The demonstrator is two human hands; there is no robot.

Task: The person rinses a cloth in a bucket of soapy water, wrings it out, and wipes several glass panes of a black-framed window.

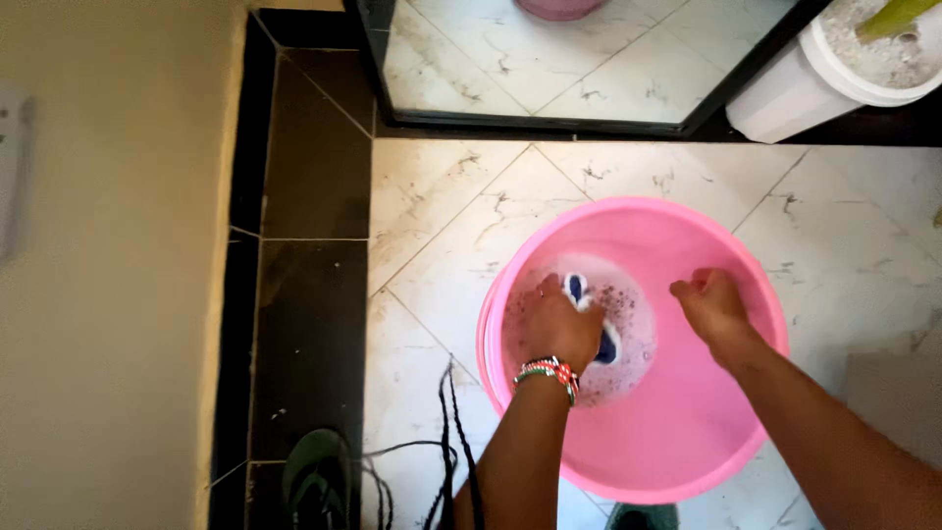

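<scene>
Left hand: my left hand sits low in the middle of the frame, down inside the basin, fingers curled and clamped on the cloth, knuckles up.
Wristband: a beaded wristband in red, green and white circles my left wrist, just below the hand.
Cloth: the cloth, white with dark blue, lies in the suds at the bottom of the basin; one end pokes out above my left hand, another bit shows at its right side.
Right hand: my right hand is right of centre, inside the basin too, closed into a loose fist, near the cloth; whether it pinches any of it I cannot tell.
Basin: the pink basin fills the lower middle and right of the frame, standing on the floor, with foamy water pooled on its left side.
Floor: white marbled floor tiles lie under the basin, with a dark tiled strip along the left.
Sandal: a green sandal rests at the lower left, on the dark strip.
White bucket: a white bucket stands at the upper right.
</scene>
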